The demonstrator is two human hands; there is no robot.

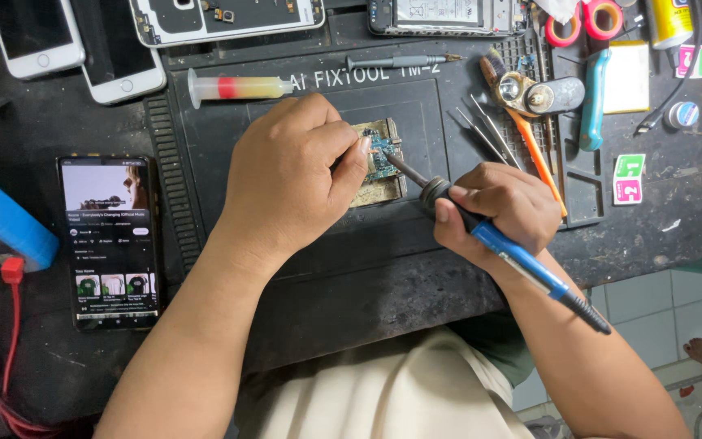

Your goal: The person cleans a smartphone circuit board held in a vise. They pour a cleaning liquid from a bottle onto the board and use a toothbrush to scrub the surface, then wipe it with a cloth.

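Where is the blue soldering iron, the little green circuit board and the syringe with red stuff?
Blue-handled soldering iron (522,258), head view, on its blue grip.
Small green circuit board (383,154), head view, on its uncovered middle.
Clear plastic syringe with red and yellow filling (241,88), head view, on its barrel.

A lit phone (110,241) showing a video page was laid face up at the left of the dark work mat (286,252). Two white phones (75,45) were placed at the top left, and two opened phones (229,18) were set along the top edge. A syringe (237,87) with red and yellow contents and a slim screwdriver (400,61) were laid on the mat. Tweezers (481,130), an orange tool (534,154), red scissors (587,20) and green stickers (629,179) were seen at the right.
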